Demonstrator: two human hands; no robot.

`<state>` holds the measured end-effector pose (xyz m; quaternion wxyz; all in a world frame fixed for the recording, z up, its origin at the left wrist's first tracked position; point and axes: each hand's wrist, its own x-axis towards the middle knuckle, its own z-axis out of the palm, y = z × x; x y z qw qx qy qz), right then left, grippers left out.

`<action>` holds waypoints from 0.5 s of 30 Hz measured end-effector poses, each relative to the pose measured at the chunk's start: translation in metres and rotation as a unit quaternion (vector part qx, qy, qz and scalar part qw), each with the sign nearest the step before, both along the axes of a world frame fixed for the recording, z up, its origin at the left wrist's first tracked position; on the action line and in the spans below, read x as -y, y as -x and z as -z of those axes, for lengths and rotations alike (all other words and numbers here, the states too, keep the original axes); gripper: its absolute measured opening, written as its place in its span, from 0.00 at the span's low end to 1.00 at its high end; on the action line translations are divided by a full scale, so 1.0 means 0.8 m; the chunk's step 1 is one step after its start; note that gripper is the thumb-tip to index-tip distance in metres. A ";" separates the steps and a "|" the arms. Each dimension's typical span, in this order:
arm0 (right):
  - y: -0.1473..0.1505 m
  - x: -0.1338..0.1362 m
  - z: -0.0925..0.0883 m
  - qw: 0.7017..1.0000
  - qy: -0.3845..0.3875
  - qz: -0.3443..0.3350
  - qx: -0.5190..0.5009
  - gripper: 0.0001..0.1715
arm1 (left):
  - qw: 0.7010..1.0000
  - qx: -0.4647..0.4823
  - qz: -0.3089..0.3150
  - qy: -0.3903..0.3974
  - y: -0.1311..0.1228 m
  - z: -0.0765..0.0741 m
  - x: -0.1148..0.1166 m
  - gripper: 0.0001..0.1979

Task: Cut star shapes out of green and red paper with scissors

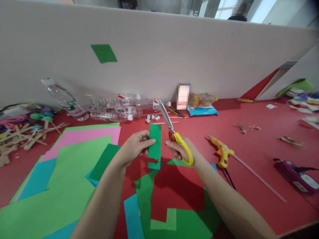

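A green paper strip [155, 149] stands upright in my left hand [138, 146], pinched at its left edge between thumb and fingers. A small star-shaped notch or mark shows near the strip's lower end. My right hand [179, 149] is closed around the yellow-handled scissors [183, 144], whose blades point up and away, just right of the strip and apart from it. Below both hands, green paper [184, 222] with a large square opening lies on the red table. A light green L-shaped piece [171, 219] rests on its lower edge.
Coloured paper sheets [79, 166] are stacked at left, by wooden sticks [32, 139]. Plastic bottles [109, 115], a phone [183, 96] and a blue packet [203, 111] line the white partition [159, 53]. A yellow glue gun [223, 151] and purple device [296, 176] lie right.
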<state>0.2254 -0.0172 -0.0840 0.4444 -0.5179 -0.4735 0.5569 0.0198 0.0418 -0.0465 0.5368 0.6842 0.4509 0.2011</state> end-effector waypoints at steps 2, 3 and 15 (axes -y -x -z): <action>0.003 0.007 -0.011 1.000 -0.014 -0.016 -0.021 0.23 | 0.999 0.031 0.020 0.030 -0.002 -0.005 0.006 0.16; 0.005 0.010 -0.015 0.999 -0.017 -0.019 -0.028 0.23 | 0.998 0.043 0.024 0.035 -0.004 -0.006 0.009 0.16; 0.010 0.011 -0.027 0.987 -0.089 0.113 -0.076 0.18 | 0.984 0.148 -0.026 0.098 -0.036 -0.024 0.039 0.11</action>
